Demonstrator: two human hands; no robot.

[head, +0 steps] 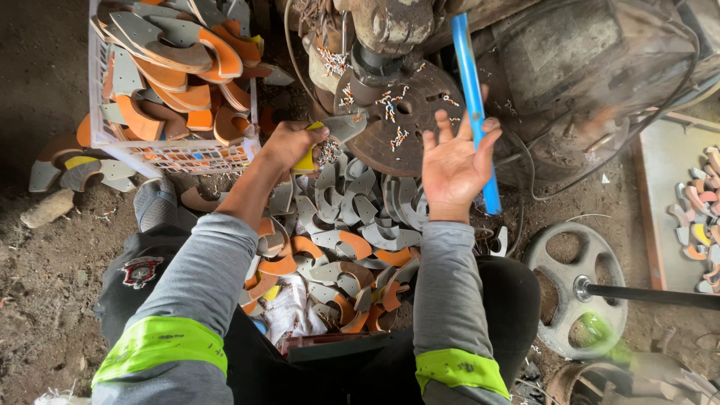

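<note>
Our left hand [289, 142] pinches a grey-and-yellow curved piece [330, 131] against the round press plate [401, 112], centre top; our right hand [454, 165] hangs spread, holding nothing, beside the blue lever [474, 97]; the upper-left basket [176, 154] looks full; a loose heap [337, 240] remains below.

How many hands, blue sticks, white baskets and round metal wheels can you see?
Hands: 2, the left hand pinching a grey and yellow curved piece, the right hand open beside the blue stick
Blue sticks: 1
White baskets: 1, the white basket full of curved pieces
Round metal wheels: 2, the holed disc and the spoked wheel
Total: 6
</note>
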